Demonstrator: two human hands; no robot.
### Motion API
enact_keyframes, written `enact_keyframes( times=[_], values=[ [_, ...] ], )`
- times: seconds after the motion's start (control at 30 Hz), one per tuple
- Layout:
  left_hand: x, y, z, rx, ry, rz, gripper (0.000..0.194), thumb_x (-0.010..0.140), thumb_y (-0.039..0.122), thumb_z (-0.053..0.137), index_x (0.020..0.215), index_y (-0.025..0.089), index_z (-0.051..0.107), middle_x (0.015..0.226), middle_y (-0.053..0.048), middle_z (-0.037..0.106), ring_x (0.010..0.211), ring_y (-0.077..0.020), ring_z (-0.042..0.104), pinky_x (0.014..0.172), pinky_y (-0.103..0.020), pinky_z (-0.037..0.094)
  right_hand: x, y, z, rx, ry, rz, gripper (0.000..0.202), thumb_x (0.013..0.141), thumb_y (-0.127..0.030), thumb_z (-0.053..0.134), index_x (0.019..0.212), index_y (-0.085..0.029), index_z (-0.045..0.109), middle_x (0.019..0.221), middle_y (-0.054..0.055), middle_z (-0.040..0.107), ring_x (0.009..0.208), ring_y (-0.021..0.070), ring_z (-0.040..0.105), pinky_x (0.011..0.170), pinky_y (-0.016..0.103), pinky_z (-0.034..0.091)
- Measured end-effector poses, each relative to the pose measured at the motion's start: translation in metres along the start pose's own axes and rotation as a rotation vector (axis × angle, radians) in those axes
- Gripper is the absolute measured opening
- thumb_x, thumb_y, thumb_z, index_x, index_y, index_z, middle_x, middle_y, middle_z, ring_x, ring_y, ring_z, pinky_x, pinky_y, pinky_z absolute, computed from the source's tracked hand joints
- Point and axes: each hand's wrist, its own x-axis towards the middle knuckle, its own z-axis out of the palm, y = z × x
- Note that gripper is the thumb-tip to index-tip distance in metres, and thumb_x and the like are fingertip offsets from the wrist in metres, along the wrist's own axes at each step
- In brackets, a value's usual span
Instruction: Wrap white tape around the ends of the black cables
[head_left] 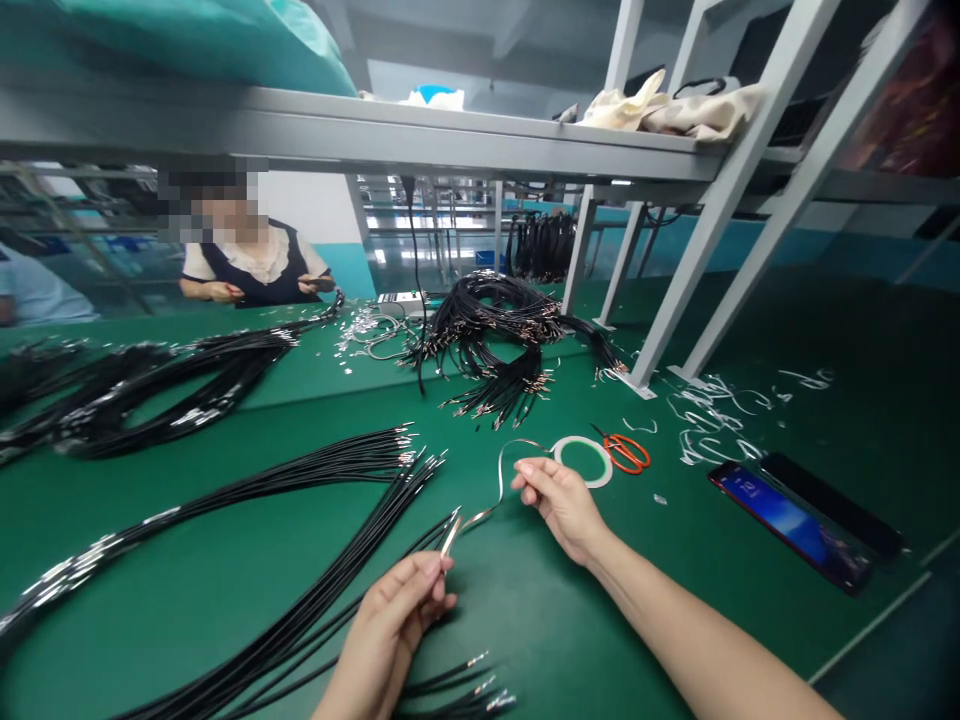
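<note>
My left hand (401, 610) is closed, its thumb and forefinger pinching a thin copper-coloured strip (451, 537) at its end. The strip curves on as a narrow pale band towards a white tape roll (583, 461) on the green table. My right hand (559, 500) is up and to the right, just in front of the roll, with fingers curled together beside the band; what they pinch is too small to make out. Black cables (352, 540) with bare metal ends lie left of and below my left hand.
Orange-handled scissors (628, 454) lie right of the roll. Farther right are a phone (791, 525) and white scraps (716, 410). Coiled cables (495, 310) lie ahead, near the rack's legs (697, 200). A person (251, 255) sits across the table.
</note>
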Motion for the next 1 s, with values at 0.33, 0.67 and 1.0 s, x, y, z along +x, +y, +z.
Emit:
enact_keyframes(
  times=[0.33,0.67,1.0],
  values=[
    [0.002,0.001,-0.004,-0.064,-0.038,-0.039,0.026,0.068,0.034,0.074,0.082,0.012,0.072,0.063,0.0,0.054,0.062,-0.0105,0.05,0.072,-0.027,0.051,0.009,0.007,-0.014,0.174,0.046,0.042,0.015,0.076,-0.032,0.07,0.079,-0.017,0.066,0.065,-0.002,0.062,0.055,0.0085,0.048,0.057,0.022,0.04],
    [0.006,-0.002,-0.011,-0.093,-0.048,-0.063,0.025,0.069,0.033,0.074,0.083,0.012,0.072,0.064,0.0,0.055,0.063,-0.0109,0.052,0.072,-0.027,0.052,0.016,0.0,-0.024,0.2,0.108,-0.014,0.018,0.074,-0.028,0.073,0.085,-0.015,0.07,0.073,0.002,0.068,0.058,0.0087,0.052,0.058,0.023,0.043],
    [0.005,-0.002,-0.005,-0.085,0.046,-0.043,0.029,0.061,0.035,0.078,0.078,0.012,0.072,0.061,0.001,0.054,0.06,-0.0106,0.051,0.067,-0.027,0.054,0.03,-0.015,-0.044,0.215,0.197,-0.118,0.018,0.073,-0.029,0.073,0.065,-0.018,0.06,0.057,-0.005,0.055,0.048,0.0069,0.042,0.053,0.022,0.042]
  ],
)
